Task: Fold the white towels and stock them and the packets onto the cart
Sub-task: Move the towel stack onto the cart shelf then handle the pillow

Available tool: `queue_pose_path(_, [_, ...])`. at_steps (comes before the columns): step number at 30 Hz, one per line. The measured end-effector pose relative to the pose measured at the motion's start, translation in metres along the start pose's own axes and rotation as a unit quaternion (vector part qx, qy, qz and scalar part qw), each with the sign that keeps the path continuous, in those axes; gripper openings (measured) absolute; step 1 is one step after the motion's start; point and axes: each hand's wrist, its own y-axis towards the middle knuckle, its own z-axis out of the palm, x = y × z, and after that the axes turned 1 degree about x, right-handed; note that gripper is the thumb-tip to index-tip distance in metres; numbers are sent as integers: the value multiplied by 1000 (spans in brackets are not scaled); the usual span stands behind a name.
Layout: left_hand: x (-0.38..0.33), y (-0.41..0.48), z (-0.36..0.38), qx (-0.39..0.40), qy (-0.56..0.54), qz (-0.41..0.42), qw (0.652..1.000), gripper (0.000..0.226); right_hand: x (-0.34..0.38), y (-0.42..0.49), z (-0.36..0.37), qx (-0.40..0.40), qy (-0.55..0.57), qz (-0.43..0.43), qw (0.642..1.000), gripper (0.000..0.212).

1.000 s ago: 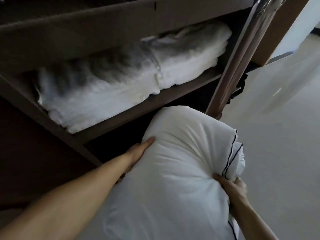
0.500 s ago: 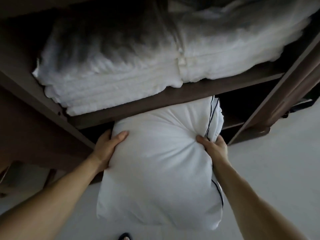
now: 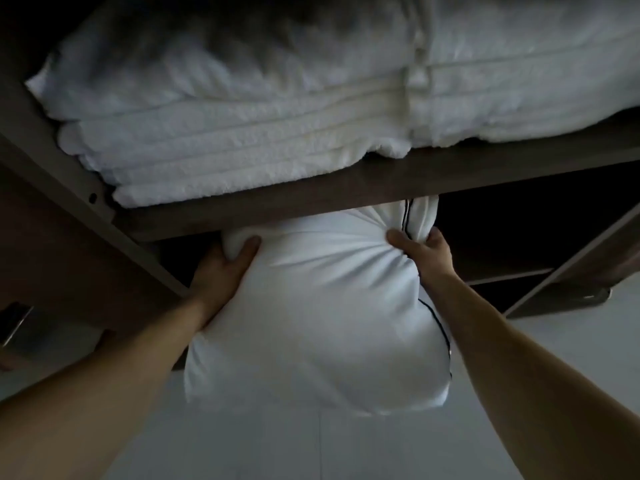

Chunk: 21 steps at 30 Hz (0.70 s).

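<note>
— Dark wood cart shelving fills the top of frame, pale floor point(image 3: 311, 452) along the bottom. Where are the towels?
— Folded white towels point(image 3: 242, 147) are stacked on the shelf board point(image 3: 381, 192), upper half of frame, folded edges facing the camera. Neither hand is on them.
— What's in hand then?
— White pillow point(image 3: 322, 334) with dark piping, centre frame. Left hand point(image 3: 221, 271) clamps its left flank, thumb hooked over the top, other fingers hidden behind. Right hand point(image 3: 424, 249) has a fistful of bunched cover at the piped edge, fingers curled tight.
— Key relation?
— Pillow's long axis runs from lower centre straight up-frame into the dark compartment point(image 3: 526, 237) under the board. Top end is tucked beneath the board's front edge, and most of the body hangs outside over the floor. Both hands sit at that leading end, the right a touch higher in frame, so nearer the opening.
— Next move, guess?
— Probably a push up-frame along that axis. The board presses the pillow top, so a snag looks likely. Compartment depth: can't tell, too dark.
</note>
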Motion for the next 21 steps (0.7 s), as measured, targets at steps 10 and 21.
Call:
queue_pose_path(10, [-35, -116, 30, 144, 389, 260, 872, 115, 12, 11, 0, -5, -140, -11, 990, 67])
queue_pose_path(21, [-46, -47, 90, 45, 449, 310, 837, 119, 11, -1, -43, 248, 57, 25, 967, 62])
